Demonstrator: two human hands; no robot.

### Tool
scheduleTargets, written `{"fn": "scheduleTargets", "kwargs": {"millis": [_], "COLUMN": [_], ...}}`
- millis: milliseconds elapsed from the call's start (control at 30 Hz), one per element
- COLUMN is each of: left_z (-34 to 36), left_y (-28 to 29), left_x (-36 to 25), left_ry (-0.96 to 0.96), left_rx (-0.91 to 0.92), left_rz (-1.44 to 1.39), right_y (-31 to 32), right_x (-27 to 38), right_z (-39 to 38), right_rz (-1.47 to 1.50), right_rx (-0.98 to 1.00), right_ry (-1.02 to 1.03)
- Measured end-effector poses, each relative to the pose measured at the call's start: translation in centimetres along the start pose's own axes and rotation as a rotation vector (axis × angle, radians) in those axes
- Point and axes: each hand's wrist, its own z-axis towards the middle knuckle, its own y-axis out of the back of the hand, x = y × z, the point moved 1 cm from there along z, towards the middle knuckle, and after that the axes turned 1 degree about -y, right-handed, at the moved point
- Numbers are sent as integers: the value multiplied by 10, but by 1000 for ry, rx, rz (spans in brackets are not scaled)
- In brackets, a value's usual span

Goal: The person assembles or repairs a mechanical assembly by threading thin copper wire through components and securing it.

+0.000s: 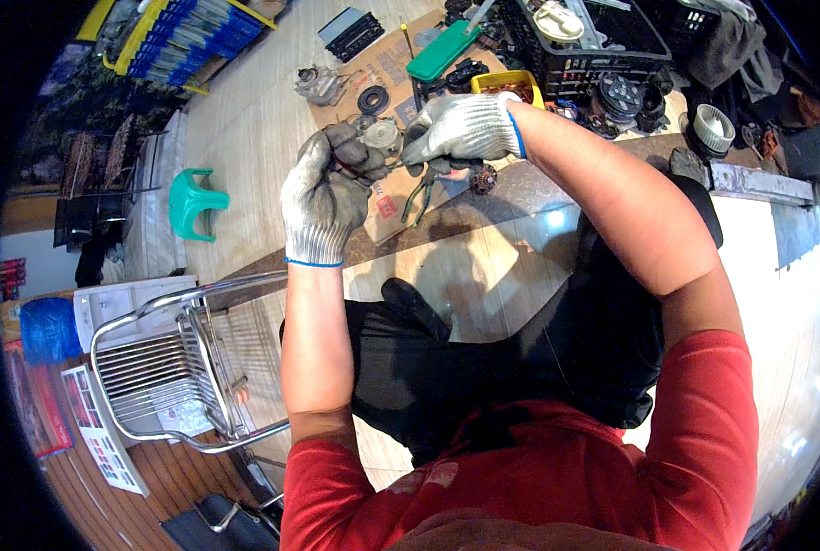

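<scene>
My left hand [325, 188], in a white knitted glove with grey palm coating, is closed with its fingers curled. A thin dark piece shows by its fingers, too small to make out. Right beside those fingertips is a round, pale metal part [382, 136]; whether the hand touches it I cannot tell. My right hand [465, 129], gloved alike, is closed with thumb and fingers together, and what they hold is hidden. Below it, pliers with green handles [416, 202] lie on a flattened cardboard sheet [387, 209]. A black ring [373, 100] and a metal housing [318, 85] lie farther off.
Beyond my right hand are a yellow tray [534, 89] of copper-coloured pieces, a green case [442, 50] and a black crate [603, 62]. A white fan wheel [713, 129] stands at the right. Leftward are a green stool [194, 204] and a metal-framed chair [167, 367].
</scene>
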Motion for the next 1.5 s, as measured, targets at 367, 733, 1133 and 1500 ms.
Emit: {"fn": "scheduleTargets", "kwargs": {"millis": [367,733,1133,1500], "left_z": [-9,4,14,8], "left_y": [-22,-7,9,-8], "left_x": [1,13,23,9], "left_ry": [168,-13,-176,-142], "left_rx": [56,-144,-49,-216], "left_rz": [658,947,-12,-139], "right_y": [18,13,-29,-43], "right_x": [1,18,18,2], "right_z": [12,1,7,11], "right_rz": [23,-188,-322,178], "right_rx": [-205,-314,-390,-173], "right_ry": [-20,399,463,96]}}
